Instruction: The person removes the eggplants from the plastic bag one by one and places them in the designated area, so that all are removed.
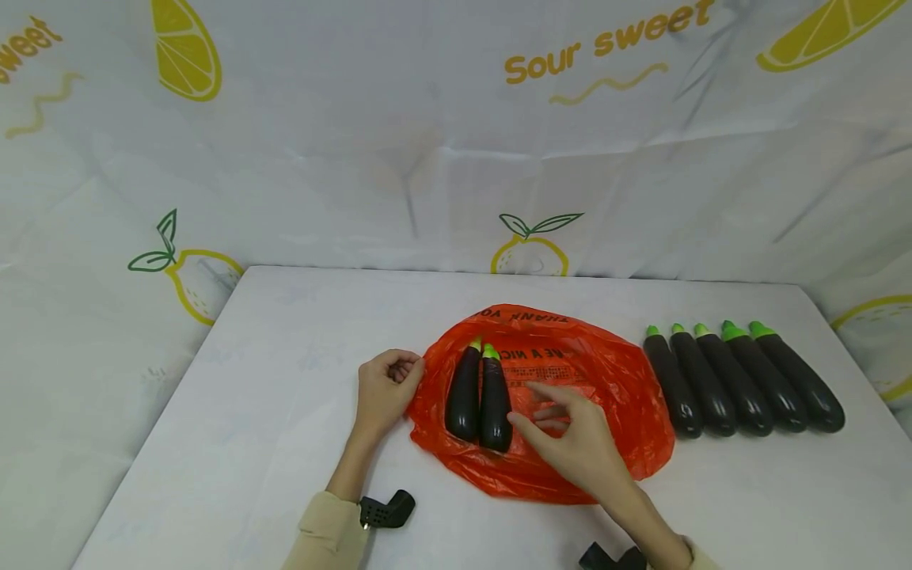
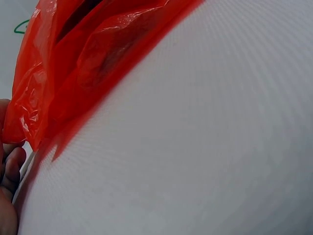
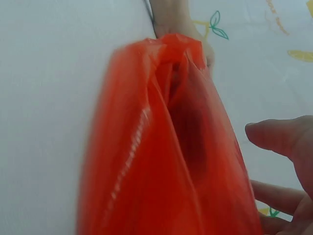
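A red plastic bag (image 1: 606, 396) with dark printing is spread out on the white table. Two dark eggplants (image 1: 463, 396) with green stem ends lie side by side on its left part, within the raised bag edges; their skins show uncovered from above. My left hand (image 1: 385, 388) pinches the bag's left edge between thumb and curled fingers, and in the left wrist view the gathered plastic (image 2: 32, 107) reaches those fingers. Over the bag, just right of the eggplants, hovers my right hand (image 1: 570, 435), thumb and fingers spread and holding nothing. The right wrist view shows its thumb (image 3: 276, 136) apart from the plastic.
Several more eggplants (image 1: 741, 384) lie in a slanting row on the right, the nearest against the bag's right edge. Behind the table (image 1: 235, 427) hangs a white lemon-print cloth (image 1: 342, 142). Black devices (image 1: 388, 509) are worn on both wrists.
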`<state>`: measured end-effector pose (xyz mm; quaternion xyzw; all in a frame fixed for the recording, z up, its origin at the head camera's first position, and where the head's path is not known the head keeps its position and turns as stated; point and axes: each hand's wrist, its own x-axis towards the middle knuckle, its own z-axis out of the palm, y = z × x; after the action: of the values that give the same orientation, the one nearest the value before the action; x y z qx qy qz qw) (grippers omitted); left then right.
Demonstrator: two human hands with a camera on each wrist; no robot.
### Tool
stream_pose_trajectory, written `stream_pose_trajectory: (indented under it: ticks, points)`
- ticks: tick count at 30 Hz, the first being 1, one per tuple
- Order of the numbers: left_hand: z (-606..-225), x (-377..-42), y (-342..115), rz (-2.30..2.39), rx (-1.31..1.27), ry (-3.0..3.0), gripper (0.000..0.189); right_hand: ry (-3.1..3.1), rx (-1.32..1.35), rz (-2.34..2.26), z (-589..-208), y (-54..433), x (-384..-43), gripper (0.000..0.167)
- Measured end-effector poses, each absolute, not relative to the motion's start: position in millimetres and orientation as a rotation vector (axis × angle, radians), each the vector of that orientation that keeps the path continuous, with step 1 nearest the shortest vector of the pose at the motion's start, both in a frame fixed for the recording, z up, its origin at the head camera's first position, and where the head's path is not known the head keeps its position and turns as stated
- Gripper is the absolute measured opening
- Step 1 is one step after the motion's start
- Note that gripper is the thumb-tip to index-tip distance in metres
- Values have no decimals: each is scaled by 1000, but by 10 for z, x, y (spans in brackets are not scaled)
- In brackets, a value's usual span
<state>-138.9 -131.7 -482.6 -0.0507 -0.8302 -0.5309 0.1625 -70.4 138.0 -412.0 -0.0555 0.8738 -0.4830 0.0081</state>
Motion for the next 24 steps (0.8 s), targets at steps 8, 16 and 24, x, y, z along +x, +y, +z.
stream_pose_trajectory:
  ticks: [8,16,24]
  points:
    - [-4816,-1378,-1324,-1514,-150,-2369,5,2662,-76,-1473,-4181,1225,-719,57]
    - [-4817,-1392,-1320,-1521,-156,-2363,6,2648,-45,-1443,-4204,1160,-737,66]
    - [-4812,-1390,-1315,-1516,-174,-2354,6,2524,-19,-1505,-4227,1177,-764,69]
